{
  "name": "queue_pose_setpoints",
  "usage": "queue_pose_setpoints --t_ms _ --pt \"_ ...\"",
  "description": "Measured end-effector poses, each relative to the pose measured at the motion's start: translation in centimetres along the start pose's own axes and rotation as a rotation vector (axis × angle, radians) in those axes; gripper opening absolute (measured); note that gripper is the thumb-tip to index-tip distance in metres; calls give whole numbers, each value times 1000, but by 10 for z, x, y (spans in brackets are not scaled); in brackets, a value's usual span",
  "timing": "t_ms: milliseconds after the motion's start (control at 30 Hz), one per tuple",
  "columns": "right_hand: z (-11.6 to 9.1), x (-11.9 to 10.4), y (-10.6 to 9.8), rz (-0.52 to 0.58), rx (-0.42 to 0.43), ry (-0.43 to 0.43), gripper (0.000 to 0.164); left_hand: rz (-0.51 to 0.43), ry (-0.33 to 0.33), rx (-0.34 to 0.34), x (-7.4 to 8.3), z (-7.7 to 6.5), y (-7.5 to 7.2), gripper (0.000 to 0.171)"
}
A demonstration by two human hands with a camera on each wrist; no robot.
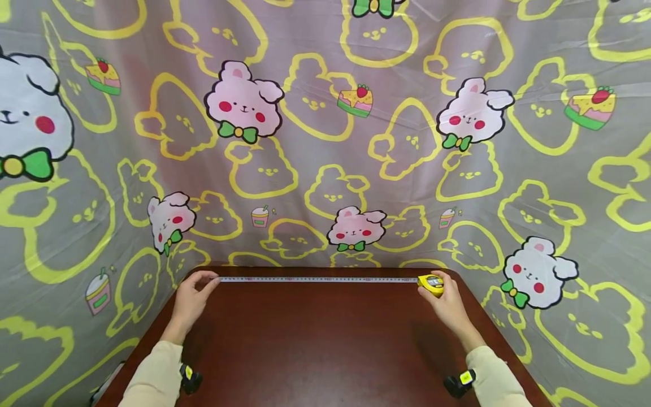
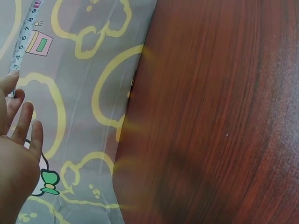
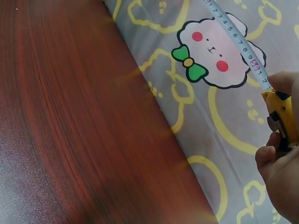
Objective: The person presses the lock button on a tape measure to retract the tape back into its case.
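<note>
A yellow tape measure (image 1: pixel 432 285) has its white blade (image 1: pixel 315 279) drawn out in a straight line near the far edge of the table. My left hand (image 1: pixel 192 299) pinches the blade's free end between thumb and forefinger; in the left wrist view the other fingers of that hand (image 2: pixel 18 163) are spread. The case sits in my right hand (image 1: pixel 451 305), which grips it at the blade's other end. Close up in the right wrist view, the blade (image 3: pixel 240 44) leaves the case (image 3: pixel 280 109) just past a red 50 mark.
Below the blade lies a dark red-brown wooden table (image 1: pixel 315 339). A grey curtain (image 1: pixel 315 152) with yellow outlines and white cartoon heads hangs behind it and on both sides. Each wrist carries a small black camera, one at the left (image 1: pixel 190 377), one at the right (image 1: pixel 459 384).
</note>
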State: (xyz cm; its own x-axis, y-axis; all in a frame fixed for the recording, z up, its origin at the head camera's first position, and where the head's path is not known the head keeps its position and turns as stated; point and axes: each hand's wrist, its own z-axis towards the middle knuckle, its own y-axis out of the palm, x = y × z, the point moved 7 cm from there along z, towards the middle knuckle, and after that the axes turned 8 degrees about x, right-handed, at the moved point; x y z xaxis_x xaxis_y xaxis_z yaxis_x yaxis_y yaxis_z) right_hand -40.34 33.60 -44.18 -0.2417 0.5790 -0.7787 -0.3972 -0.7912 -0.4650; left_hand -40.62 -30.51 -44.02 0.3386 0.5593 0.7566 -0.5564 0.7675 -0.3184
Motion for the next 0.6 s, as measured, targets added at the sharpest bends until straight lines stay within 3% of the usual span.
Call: queue_pose_setpoints --t_ms 600 --pt "-3 -3 3 13 31 4 66 -18 25 10 8 -1 6 15"
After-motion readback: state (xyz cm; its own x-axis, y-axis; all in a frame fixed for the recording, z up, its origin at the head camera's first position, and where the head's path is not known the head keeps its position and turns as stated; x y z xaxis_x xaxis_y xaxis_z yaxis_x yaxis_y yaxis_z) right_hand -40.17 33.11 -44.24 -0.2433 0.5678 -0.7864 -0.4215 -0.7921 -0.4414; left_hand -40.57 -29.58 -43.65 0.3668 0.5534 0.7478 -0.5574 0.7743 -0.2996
